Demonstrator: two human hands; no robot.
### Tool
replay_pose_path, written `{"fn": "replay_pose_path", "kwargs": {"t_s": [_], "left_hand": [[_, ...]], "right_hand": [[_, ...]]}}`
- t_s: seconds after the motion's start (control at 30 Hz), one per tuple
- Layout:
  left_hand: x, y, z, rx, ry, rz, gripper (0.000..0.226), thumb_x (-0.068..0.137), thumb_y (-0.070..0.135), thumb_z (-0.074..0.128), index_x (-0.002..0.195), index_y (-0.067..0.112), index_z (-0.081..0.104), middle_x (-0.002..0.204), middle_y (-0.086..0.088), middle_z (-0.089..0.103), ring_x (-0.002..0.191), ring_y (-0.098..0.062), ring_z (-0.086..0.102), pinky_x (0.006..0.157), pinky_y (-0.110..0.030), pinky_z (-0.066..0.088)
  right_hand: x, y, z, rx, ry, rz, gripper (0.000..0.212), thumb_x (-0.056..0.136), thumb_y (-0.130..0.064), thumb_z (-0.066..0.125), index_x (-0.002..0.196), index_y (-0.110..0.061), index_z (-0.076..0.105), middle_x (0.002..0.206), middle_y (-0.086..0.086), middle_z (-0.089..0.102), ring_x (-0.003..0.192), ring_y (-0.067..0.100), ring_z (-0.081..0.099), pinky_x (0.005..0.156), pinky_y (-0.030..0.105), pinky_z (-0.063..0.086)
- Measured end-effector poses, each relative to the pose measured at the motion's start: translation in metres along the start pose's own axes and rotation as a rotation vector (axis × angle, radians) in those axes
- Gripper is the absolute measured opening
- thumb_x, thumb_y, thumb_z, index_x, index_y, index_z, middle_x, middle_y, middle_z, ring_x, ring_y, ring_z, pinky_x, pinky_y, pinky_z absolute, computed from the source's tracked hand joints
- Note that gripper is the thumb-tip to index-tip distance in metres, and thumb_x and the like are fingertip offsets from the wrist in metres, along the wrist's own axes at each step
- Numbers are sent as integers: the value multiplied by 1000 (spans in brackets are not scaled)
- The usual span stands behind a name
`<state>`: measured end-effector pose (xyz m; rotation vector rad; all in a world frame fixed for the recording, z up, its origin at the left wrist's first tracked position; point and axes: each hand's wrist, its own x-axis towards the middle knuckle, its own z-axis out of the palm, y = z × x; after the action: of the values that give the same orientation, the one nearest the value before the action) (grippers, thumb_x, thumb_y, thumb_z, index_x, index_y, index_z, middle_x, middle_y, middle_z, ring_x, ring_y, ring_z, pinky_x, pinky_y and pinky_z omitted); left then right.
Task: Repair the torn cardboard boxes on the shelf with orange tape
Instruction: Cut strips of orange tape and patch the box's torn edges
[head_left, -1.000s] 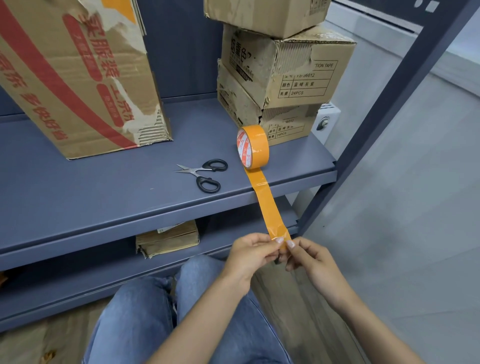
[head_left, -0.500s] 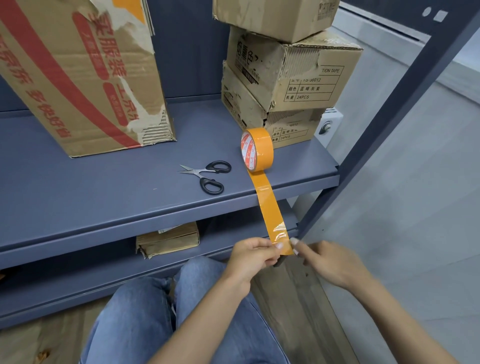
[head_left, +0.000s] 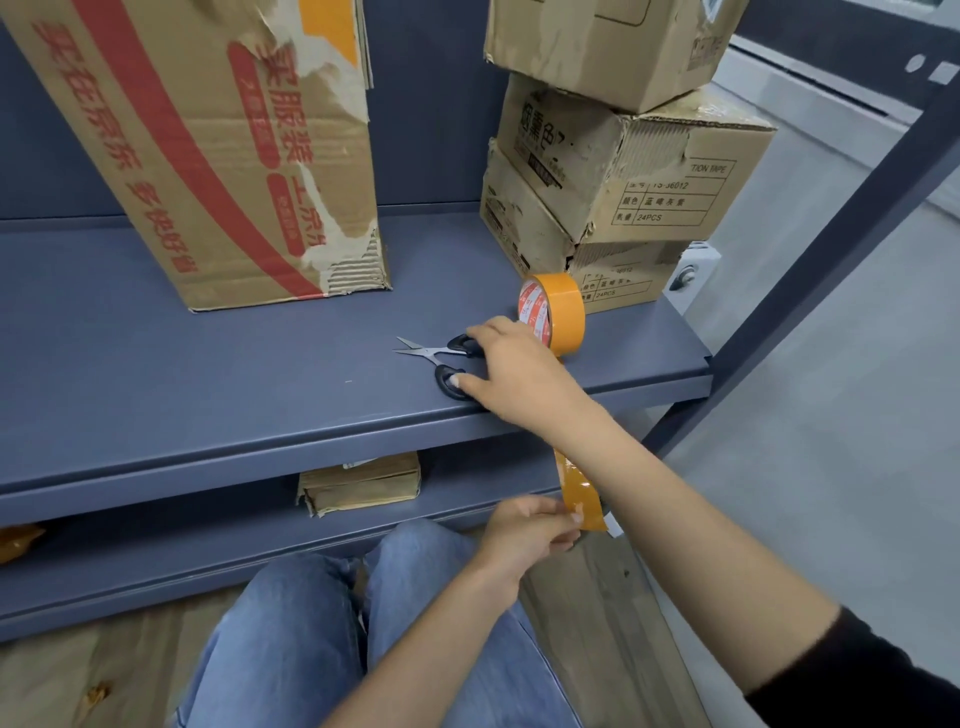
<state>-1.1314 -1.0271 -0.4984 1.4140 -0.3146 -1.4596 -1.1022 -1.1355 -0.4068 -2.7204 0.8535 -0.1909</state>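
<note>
A roll of orange tape (head_left: 563, 317) stands on edge on the blue-grey shelf (head_left: 208, 374), in front of the stacked boxes. A strip of tape (head_left: 582, 493) runs from it down over the shelf edge, partly hidden behind my right forearm. My left hand (head_left: 524, 535) pinches the strip's free end below the shelf. My right hand (head_left: 519, 374) reaches over the shelf, thumb and fingertips touching the black handles of the scissors (head_left: 423, 352), which lie flat with blades pointing left. A large torn box with red print (head_left: 208, 156) stands at the left.
Three worn cardboard boxes (head_left: 649, 171) are stacked at the shelf's right end. A flat cardboard bundle (head_left: 358, 483) lies on the lower shelf. A slanted shelf post (head_left: 831, 234) rises at the right. My knees in jeans are below the hands.
My right hand let go of the tape end and moved up and left onto the scissors' handles. My left hand still holds the strip. The view has moved closer to the shelf.
</note>
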Motion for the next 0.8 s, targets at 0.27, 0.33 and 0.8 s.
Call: {"fn": "replay_pose_path", "kwargs": {"t_s": [0.27, 0.33, 0.8], "left_hand": [[-4, 2, -1, 8, -37, 1, 11, 89, 3, 64, 84, 12, 66, 79, -1, 66, 69, -7, 64, 82, -24, 55], [-5, 2, 1, -1, -44, 4, 11, 90, 3, 63, 84, 12, 65, 78, -1, 66, 68, -5, 63, 82, -23, 55], [-1, -7, 10, 46, 81, 100, 11, 87, 18, 70, 87, 8, 66, 77, 0, 65, 65, -5, 61, 67, -13, 54]], "right_hand": [[23, -3, 3, -58, -117, 129, 58, 90, -42, 65, 133, -4, 54, 124, 11, 45, 104, 32, 58, 89, 39, 48], [20, -4, -1, -91, -97, 109, 57, 88, -44, 66, 129, -6, 57, 122, 10, 51, 104, 29, 59, 85, 36, 49], [-103, 114, -74, 320, -373, 286, 31, 73, -47, 72, 90, -26, 58, 73, -11, 61, 69, 8, 54, 68, 25, 44]]}}
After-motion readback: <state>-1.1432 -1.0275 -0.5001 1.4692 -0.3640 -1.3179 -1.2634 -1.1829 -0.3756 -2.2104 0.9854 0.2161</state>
